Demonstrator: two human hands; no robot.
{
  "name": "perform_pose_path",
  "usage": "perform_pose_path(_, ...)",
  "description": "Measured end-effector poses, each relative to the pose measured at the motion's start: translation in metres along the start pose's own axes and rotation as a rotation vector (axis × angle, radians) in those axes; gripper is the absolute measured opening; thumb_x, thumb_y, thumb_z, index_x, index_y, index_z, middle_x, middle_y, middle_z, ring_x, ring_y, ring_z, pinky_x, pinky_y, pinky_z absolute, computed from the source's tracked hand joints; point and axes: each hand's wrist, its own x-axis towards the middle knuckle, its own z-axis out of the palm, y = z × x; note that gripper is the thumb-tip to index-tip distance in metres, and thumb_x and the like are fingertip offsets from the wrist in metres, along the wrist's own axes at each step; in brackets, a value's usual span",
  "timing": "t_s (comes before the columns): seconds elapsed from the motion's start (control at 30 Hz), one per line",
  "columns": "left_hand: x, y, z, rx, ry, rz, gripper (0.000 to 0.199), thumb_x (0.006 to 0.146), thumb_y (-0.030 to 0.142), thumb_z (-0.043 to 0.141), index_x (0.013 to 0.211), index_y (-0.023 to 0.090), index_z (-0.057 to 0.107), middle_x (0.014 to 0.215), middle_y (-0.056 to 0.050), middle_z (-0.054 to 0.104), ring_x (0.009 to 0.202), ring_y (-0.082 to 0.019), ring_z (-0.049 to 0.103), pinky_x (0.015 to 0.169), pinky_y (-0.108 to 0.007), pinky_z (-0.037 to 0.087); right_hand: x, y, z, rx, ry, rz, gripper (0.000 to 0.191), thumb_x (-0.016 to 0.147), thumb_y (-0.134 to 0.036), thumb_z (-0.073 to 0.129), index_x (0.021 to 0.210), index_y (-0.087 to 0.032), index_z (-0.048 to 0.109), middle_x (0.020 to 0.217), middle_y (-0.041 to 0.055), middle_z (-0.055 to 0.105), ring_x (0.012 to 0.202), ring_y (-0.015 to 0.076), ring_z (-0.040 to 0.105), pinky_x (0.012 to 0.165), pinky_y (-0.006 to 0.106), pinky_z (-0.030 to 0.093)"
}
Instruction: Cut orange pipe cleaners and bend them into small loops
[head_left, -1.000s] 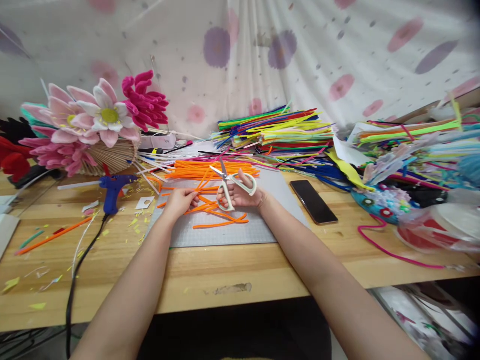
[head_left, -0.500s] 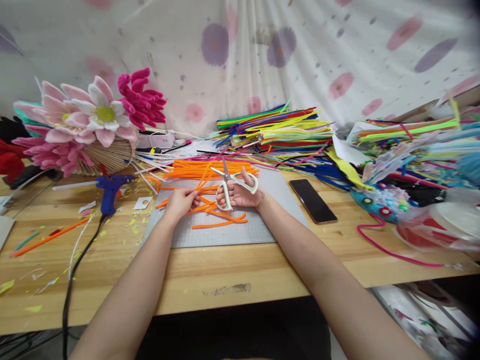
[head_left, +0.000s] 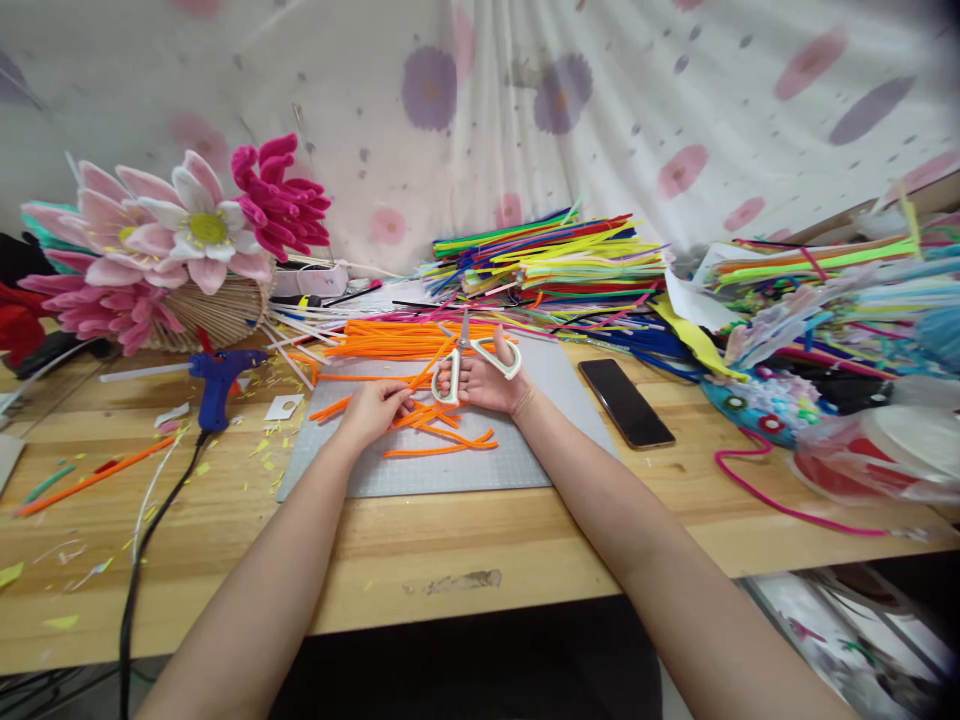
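Closed fingertips of my left hand (head_left: pixel 379 410) pinch orange pipe cleaners (head_left: pixel 435 366) that slant up toward the scissors. My right hand (head_left: pixel 484 383) is wrapped through the handles of white-handled scissors (head_left: pixel 448 378), palm turned up, with the blades parted and pointing away from me. The blades are close to the upper ends of the held pipe cleaners; I cannot tell whether they touch. Loose orange pipe cleaners (head_left: pixel 441 450) lie beneath my hands on a grey cutting mat (head_left: pixel 450 482). Just behind them rests a thick bundle of orange pipe cleaners (head_left: pixel 375 338).
Left of the mat are a blue glue gun (head_left: pixel 217 385) with its black cord and a bouquet of fuzzy flowers (head_left: pixel 202 228). A phone (head_left: pixel 626 402) lies to the right. Colourful pipe cleaners (head_left: pixel 555 255) are heaped behind, and a plastic-wrapped roll (head_left: pixel 892 440) stands far right.
The scissors have turned more upright and their blades have come nearer together. My left hand has shifted slightly right, and the held orange pipe cleaners now lean further right.
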Motion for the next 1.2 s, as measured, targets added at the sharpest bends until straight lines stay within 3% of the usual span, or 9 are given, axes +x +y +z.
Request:
perform_pose_path(0.23,-0.0009,0.0019,0.0016,-0.067,0.009,-0.040,0.026,0.074,0.040,0.054,0.080,0.017,0.066,0.074,-0.004,0.069,0.058,-0.011,0.059,0.051,-0.020,0.045,0.0000,0.0012,0.0013,-0.003,0.005,-0.003,0.071,0.079,-0.069,0.020,0.097,-0.009,0.053,0.093,0.0181,0.062,0.093,0.0236,0.058,0.088,0.045,0.044)
perform_pose_path(0.5,-0.0016,0.0029,0.0025,-0.053,-0.011,-0.025,0.023,0.075,0.035,0.053,0.079,0.017,0.066,0.074,-0.004,0.069,0.059,-0.011,0.060,0.052,-0.021,0.046,-0.0003,0.0021,0.0011,0.005,-0.018,-0.022,0.075,0.077,-0.072,0.019,0.097,-0.008,0.052,0.093,0.0188,0.062,0.094,0.0247,0.057,0.087,0.046,0.043)
perform_pose_path(0.77,-0.0020,0.0056,0.0029,-0.020,-0.024,-0.027,0.021,0.073,0.036,0.055,0.075,0.018,0.067,0.072,-0.003,0.069,0.059,-0.012,0.060,0.051,-0.021,0.045,0.0013,0.0012,0.0008,-0.002,0.022,-0.055,0.074,0.077,-0.072,0.017,0.094,-0.010,0.053,0.084,0.0147,0.061,0.084,0.0223,0.057,0.081,0.041,0.046)
perform_pose_path(1.0,-0.0003,0.0084,0.0038,-0.022,-0.033,-0.036,0.021,0.072,0.037,0.057,0.072,0.018,0.067,0.070,-0.002,0.069,0.056,-0.011,0.058,0.050,-0.020,0.044,0.0052,0.0039,0.0024,0.053,0.037,-0.098,0.067,0.079,-0.071,0.017,0.085,-0.015,0.054,0.062,0.0024,0.050,0.059,0.0134,0.049,0.060,0.028,0.047)
perform_pose_path(1.2,-0.0012,0.0074,0.0003,-0.036,0.003,-0.043,0.023,0.072,0.038,0.056,0.070,0.017,0.066,0.068,-0.004,0.069,0.054,-0.011,0.059,0.048,-0.020,0.042,0.0085,0.0018,-0.0005,0.062,0.057,-0.113,0.062,0.081,-0.068,0.017,0.074,-0.017,0.051,0.048,-0.0036,0.036,0.041,0.0082,0.035,0.041,0.020,0.036)
